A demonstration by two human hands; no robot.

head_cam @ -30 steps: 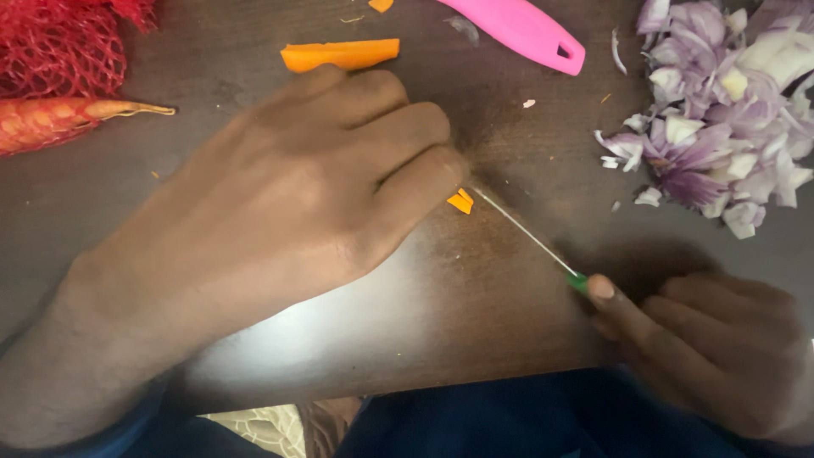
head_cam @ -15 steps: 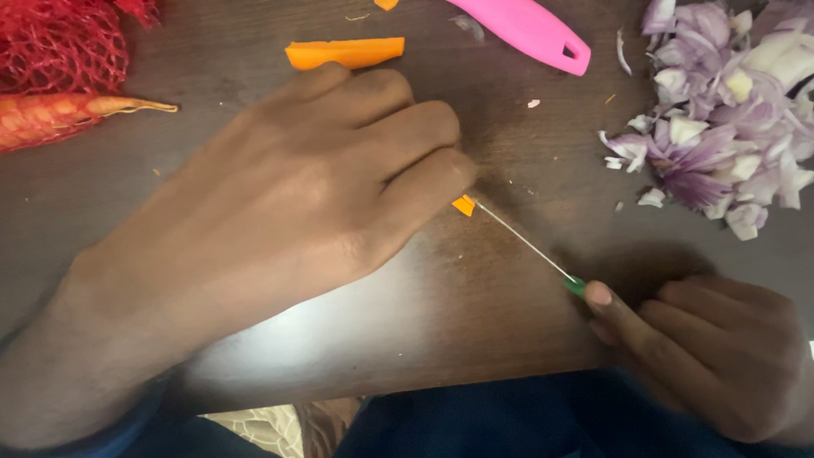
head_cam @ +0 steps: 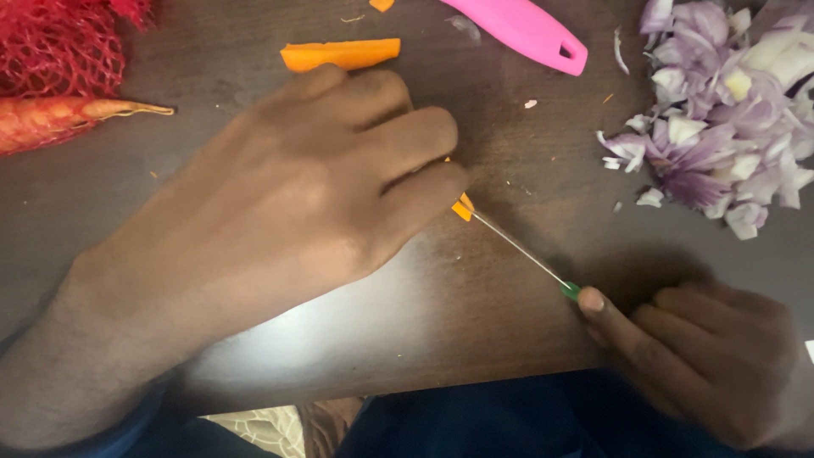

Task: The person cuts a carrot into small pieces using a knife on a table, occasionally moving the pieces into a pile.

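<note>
Carrot piece (head_cam: 462, 206), a small orange sliver, lies on the dark table (head_cam: 475, 322), pinned under the curled fingertips of the left hand (head_cam: 280, 220) and touching the blade tip. Only its outer edge shows; the rest is hidden beneath the fingers. Left hand: fingers bent and close together, pressing down on the piece. Right hand (head_cam: 704, 356): closed around the green handle of a thin-bladed knife (head_cam: 517, 246), forefinger laid along the handle toward the blade, which runs diagonally up to the piece.

Good practice for this cut, as a judgement: fingertips tucked back behind the knuckles, blade kept just beside them, and short strokes, since the piece is small and the fingers sit close to the edge.

Count of things in view: one knife in use; one pink handle (head_cam: 526, 32) lying at the top of the table; one longer carrot strip (head_cam: 341, 54) beyond the left hand, with a smaller orange scrap at the top edge; one whole carrot (head_cam: 59, 119) inside one red mesh bag (head_cam: 59, 47); one heap of chopped purple onion (head_cam: 721, 110) at the right.
</note>
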